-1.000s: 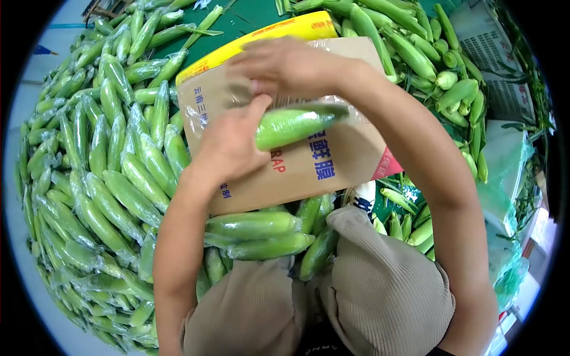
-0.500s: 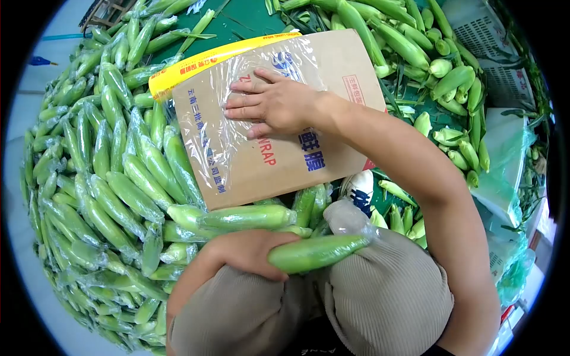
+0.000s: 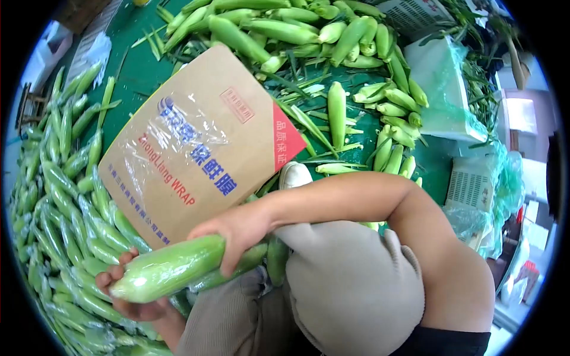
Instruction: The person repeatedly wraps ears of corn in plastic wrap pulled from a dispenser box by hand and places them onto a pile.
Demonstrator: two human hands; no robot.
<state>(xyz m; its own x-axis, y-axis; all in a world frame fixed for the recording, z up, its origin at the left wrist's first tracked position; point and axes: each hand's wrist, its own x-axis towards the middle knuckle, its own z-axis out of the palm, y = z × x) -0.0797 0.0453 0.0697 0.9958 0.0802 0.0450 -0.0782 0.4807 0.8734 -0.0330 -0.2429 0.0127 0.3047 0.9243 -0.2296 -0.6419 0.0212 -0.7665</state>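
An ear of corn [image 3: 171,268] in its green husk, with shiny cling film around it, lies level above my lap. The fingers of my left hand [image 3: 126,291] curl around its pale left end. On the other end, my right hand [image 3: 233,232] is closed, thumb on the near side and fingers partly hidden behind the ear. Just beyond my hands a cardboard cling wrap box [image 3: 208,113] stands at a slant, with crinkled film on its printed face. Another wrapped ear [image 3: 234,270] lies beneath the held one, close to my right hand.
A large heap of film-wrapped corn [image 3: 65,219] fills the left side. Unwrapped corn [image 3: 285,32] lies in piles at the back and right on a green surface [image 3: 142,35]. White crates [image 3: 430,89] with green plastic stand at the right. My shoe [image 3: 295,175] touches the box area.
My right hand has left the box face and come down to the ear. My left hand has moved left with its grip on the corn. The view has turned, shifting the box left.
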